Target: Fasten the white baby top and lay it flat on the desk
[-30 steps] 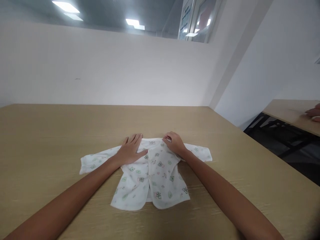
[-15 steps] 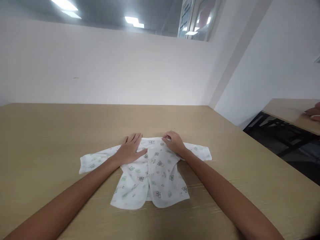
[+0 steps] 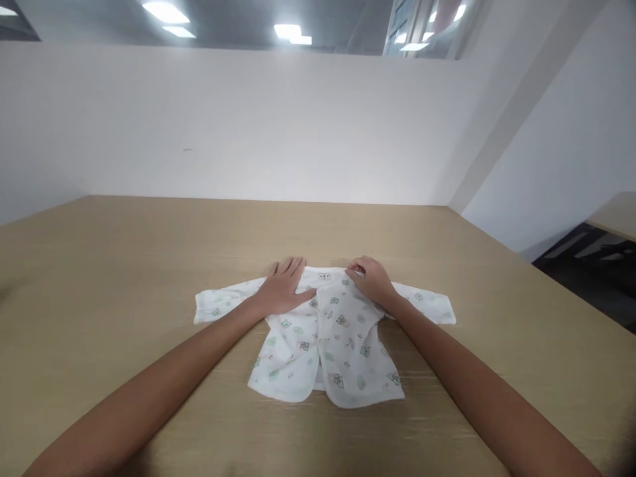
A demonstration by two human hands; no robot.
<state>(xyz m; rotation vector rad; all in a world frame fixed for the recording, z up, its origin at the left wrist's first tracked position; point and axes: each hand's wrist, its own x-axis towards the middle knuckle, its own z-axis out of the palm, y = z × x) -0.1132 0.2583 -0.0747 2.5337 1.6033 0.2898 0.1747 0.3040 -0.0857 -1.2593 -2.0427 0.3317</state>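
Observation:
A small white baby shirt (image 3: 328, 344) with green and pink prints lies front-up on the wooden table (image 3: 124, 265), sleeves spread to both sides. My left hand (image 3: 285, 288) rests flat on its left shoulder, fingers together and pointing away from me. My right hand (image 3: 370, 278) sits on the right shoulder next to the collar, fingers curled and pinching the fabric there. A small label shows at the neckline between the two hands.
A white wall runs close behind the table's far edge. The table's right edge drops to a dark floor (image 3: 596, 265). The corner of a second table (image 3: 621, 215) shows at the far right.
The view has swung to the left, so the shirt and hands sit further right in the picture. The hands keep their places on the shirt. Another person's hand at the right table has left the picture.

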